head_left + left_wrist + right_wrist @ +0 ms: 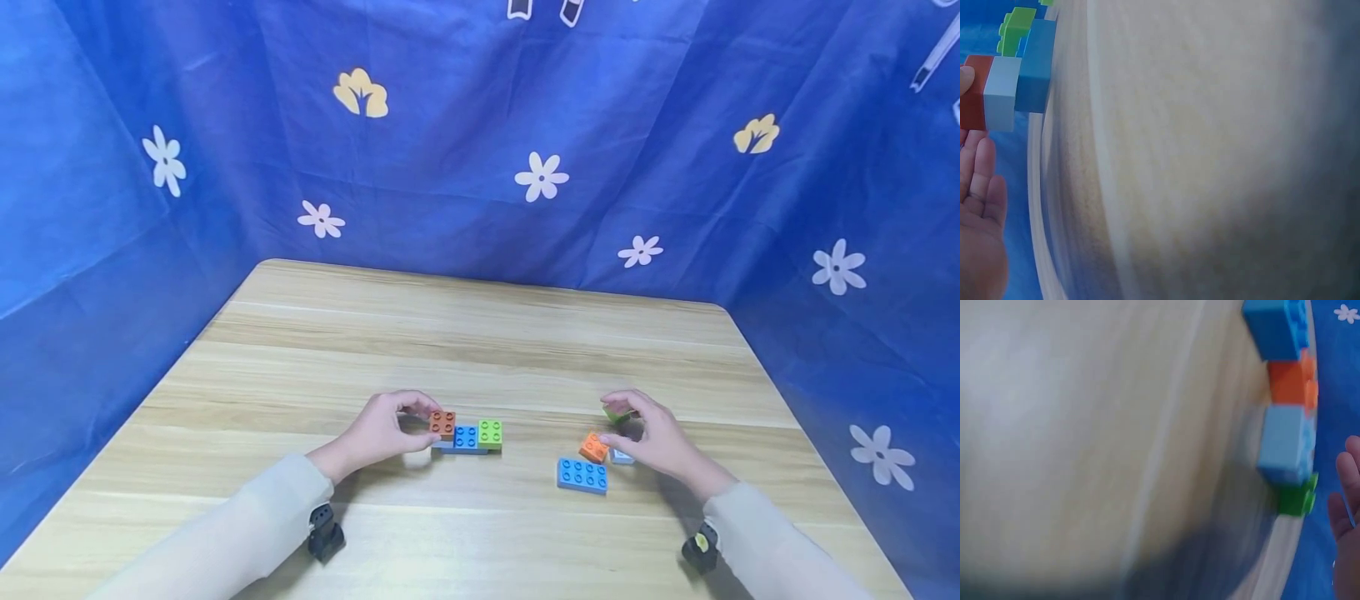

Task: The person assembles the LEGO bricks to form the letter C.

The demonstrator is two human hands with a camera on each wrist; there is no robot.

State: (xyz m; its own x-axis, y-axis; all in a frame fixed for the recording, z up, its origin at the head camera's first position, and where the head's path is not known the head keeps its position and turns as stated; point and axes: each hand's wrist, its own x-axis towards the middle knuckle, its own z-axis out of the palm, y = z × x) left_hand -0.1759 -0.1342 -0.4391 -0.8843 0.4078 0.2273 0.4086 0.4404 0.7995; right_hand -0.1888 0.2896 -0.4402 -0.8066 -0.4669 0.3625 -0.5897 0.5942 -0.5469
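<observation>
My left hand (381,432) pinches a reddish-brown toy building brick (442,421) between thumb and fingers. That brick sits on a light blue brick (1000,94), joined to a longer blue brick (1038,65). A small blue brick (466,436) and a lime green brick (490,432) stand beside it on top of the same assembly. Over the loose bricks hovers my right hand (654,439), fingers loosely bent and holding nothing. Under it lie a green brick (1294,498), partly hidden in the head view, and a light blue brick (1284,440). An orange brick (594,448) is near its thumb.
A blue eight-stud brick (582,476) lies in front of the orange one. All this is on a wood-grain table (465,350). Blue cloth (450,167) with flower prints hangs behind and along both sides. Each wrist wears a small black camera (325,533).
</observation>
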